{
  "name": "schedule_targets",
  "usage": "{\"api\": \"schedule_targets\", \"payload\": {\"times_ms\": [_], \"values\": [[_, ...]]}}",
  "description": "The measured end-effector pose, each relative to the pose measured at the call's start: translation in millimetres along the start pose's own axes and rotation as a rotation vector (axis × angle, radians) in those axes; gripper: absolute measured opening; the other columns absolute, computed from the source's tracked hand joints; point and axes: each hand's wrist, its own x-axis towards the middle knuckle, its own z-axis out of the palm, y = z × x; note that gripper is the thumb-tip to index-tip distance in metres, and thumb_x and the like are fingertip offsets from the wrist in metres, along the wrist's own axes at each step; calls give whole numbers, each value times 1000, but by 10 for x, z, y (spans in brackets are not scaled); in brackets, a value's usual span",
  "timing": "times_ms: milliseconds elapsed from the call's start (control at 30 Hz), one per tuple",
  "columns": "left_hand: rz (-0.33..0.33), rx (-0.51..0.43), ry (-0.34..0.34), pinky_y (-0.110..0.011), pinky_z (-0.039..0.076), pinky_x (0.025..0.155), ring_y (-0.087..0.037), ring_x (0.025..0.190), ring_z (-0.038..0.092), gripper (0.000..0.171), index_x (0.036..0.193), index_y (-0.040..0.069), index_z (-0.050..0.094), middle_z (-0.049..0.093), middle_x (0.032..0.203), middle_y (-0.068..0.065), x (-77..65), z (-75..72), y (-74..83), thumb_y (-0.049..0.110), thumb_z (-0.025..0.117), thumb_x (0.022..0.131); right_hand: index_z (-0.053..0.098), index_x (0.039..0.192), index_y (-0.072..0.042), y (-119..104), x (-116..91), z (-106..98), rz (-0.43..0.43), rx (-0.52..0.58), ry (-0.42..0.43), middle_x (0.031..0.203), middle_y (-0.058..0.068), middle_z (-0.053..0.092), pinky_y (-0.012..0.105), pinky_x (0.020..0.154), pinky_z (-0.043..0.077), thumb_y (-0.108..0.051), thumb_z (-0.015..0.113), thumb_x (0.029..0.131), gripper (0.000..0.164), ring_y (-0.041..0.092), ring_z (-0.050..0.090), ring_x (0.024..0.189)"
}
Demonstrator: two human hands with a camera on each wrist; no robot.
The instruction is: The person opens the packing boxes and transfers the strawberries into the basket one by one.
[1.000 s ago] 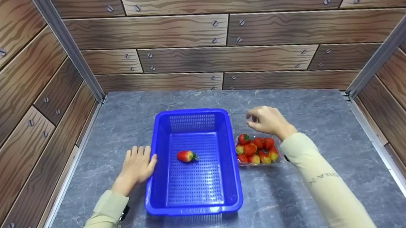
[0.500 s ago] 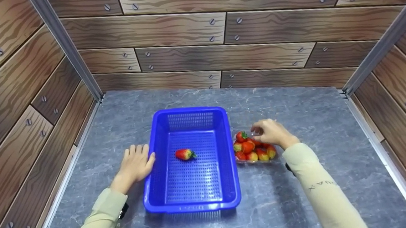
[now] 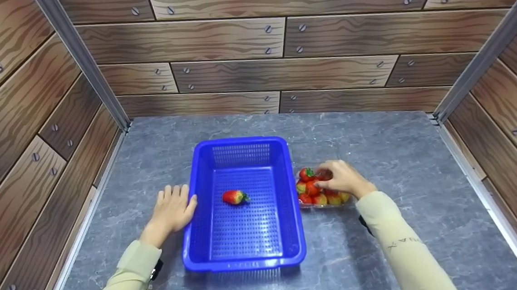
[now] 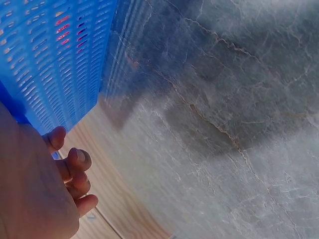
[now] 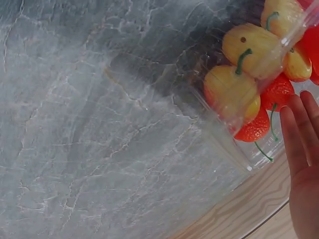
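A blue plastic basket (image 3: 244, 265) with perforated walls stands mid-table, and one red strawberry (image 3: 233, 197) lies inside it. My left hand (image 3: 172, 212) rests against its left rim, thumb touching the edge. In the left wrist view that hand's fingertips show beside the basket's slotted wall (image 4: 65, 59). To the right of the basket sits a clear plastic punnet (image 3: 319, 205) holding several red and yellowish strawberries (image 3: 306, 174). My right hand (image 3: 340, 178) reaches down over them with thumb and forefinger apart. Its fingers (image 5: 299, 134) look straight in the right wrist view, close to the fruit.
The grey marbled tabletop (image 3: 376, 132) extends around the basket and punnet. Wood-patterned walls (image 3: 235, 74) with metal corner strips (image 3: 84, 57) enclose the table at the back and both sides.
My right hand has come down from behind the punnet onto the strawberries, its fingers now among them. The left hand stays at the basket rim, and the basket's strawberry has not moved.
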Motion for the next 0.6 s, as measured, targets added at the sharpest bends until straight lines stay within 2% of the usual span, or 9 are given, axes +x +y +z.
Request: {"api": "schedule_targets", "payload": {"times_ms": [267,433,600], "values": [[-3,0,-12,-51,34,78,-41,88,44,29,105,-5,50,54,97,-22,20,2,-14,23,48,100,69,113,3,-59,69,26,115,16,2,95,14,71,46,80,53,-22,74,87,36,26,65,85],[-3,3,-19,-51,34,78,-40,88,44,29,105,-4,50,55,98,-22,16,17,-28,24,47,100,68,115,2,-173,186,92,121,-61,14,100,17,70,49,84,52,-24,76,86,40,32,66,92],[-1,9,-17,-50,34,78,-40,88,44,29,106,-4,50,55,98,-22,11,17,-37,24,47,100,71,108,1,-288,280,174,116,-157,16,98,18,70,49,82,53,-21,78,82,34,34,67,91]]}}
